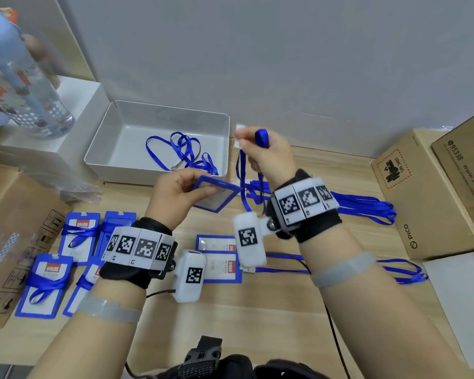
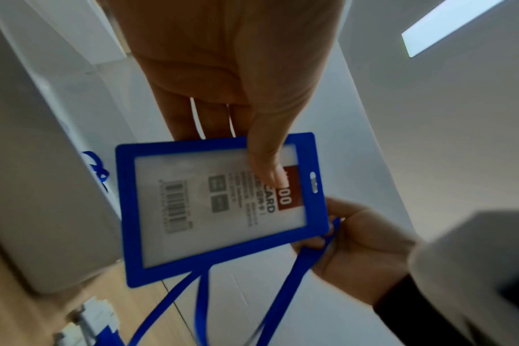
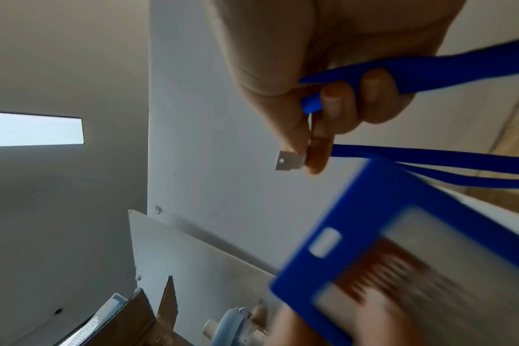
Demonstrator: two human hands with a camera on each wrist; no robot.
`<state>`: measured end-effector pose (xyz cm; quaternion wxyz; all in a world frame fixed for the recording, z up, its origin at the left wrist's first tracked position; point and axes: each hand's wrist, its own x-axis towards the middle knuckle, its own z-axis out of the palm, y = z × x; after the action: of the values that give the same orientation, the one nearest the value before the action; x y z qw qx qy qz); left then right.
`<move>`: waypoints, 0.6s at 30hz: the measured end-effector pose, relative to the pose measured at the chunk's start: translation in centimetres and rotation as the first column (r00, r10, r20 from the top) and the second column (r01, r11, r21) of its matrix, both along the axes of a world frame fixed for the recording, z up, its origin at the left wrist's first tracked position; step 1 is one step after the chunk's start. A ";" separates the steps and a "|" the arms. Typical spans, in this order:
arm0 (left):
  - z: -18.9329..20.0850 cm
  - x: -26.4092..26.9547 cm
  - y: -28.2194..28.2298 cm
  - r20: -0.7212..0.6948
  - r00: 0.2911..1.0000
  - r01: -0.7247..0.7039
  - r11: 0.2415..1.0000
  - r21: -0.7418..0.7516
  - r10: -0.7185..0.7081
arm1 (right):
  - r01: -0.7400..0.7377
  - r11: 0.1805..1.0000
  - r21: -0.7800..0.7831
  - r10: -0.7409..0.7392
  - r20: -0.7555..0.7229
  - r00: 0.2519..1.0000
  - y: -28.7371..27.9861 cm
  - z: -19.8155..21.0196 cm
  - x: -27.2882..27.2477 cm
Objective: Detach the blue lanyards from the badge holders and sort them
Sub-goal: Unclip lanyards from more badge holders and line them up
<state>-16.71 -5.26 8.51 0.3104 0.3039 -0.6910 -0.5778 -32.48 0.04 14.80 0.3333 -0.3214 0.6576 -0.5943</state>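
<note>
Dangling blue lanyard (image 1: 241, 170) unclipped from blue-framed badge holder (image 1: 216, 192)

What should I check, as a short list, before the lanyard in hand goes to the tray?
1. Lanyard clip free of badge holder slot: ok.
2. Right hand grip on lanyard: ok, clip pinched.
3. Left hand holds badge holder: ok.
4. Grey tray reachable, lanyards already inside: ok.
5. Strap hanging clear of the lanyards on the table: cannot tell.
</note>
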 end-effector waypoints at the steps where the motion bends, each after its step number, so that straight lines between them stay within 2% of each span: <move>1: -0.4 0.3 -0.4 0.002 0.999 -0.033 0.999 0.020 0.033 | -0.001 0.999 -0.049 0.000 -0.017 1.000 -1.2 0.8 0.0; 5: -1.3 1.2 -1.6 0.006 0.990 -0.138 0.988 0.070 0.138 | -0.055 0.961 -0.270 0.046 -0.039 0.998 -5.9 4.1 0.3; 7: -1.6 1.3 -2.1 0.004 0.986 -0.168 0.982 0.082 0.168 | -0.102 0.958 -0.267 0.093 -0.044 0.995 -7.9 4.4 0.6; 11: -2.7 1.4 -3.0 0.015 0.977 -0.215 0.969 0.125 0.215 | -0.216 0.976 0.004 0.216 -0.020 0.976 -9.8 0.7 0.3; 14: -3.8 1.6 -3.5 0.048 0.974 -0.225 0.961 0.160 0.220 | -0.110 0.969 0.220 0.138 -0.115 0.984 -8.7 -4.2 -1.6; 18: -5.0 1.4 -3.8 0.080 0.970 -0.239 0.954 0.182 0.228 | 0.027 0.905 0.424 0.043 -0.154 0.987 -4.9 -9.9 -4.7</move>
<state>-15.27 -9.05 3.54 0.3258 0.4284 -0.6007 -0.5912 -37.19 -4.84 4.92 0.3438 -0.2903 0.7945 -0.4078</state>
